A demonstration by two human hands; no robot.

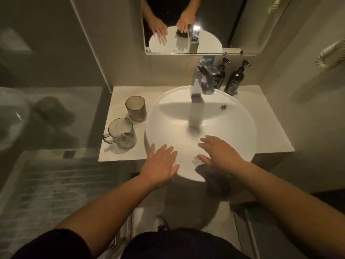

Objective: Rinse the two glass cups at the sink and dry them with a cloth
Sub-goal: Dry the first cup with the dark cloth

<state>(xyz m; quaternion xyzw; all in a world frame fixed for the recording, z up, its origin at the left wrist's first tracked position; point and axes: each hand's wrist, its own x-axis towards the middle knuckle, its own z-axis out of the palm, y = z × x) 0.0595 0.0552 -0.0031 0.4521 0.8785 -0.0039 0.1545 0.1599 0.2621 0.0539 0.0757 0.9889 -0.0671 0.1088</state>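
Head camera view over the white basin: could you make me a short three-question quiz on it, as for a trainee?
1. True or false: the left hand grips the clear glass mug with a handle.
2. Which cup stands nearer the wall mirror? A) the clear glass mug with a handle B) the ribbed glass tumbler with a dark rim
3. Fill in: the dark cloth lies on the near rim of the round white basin, under the ____ hand.

Key: 1 false, both hands are open and hold no cup. 2 B. 3 right.
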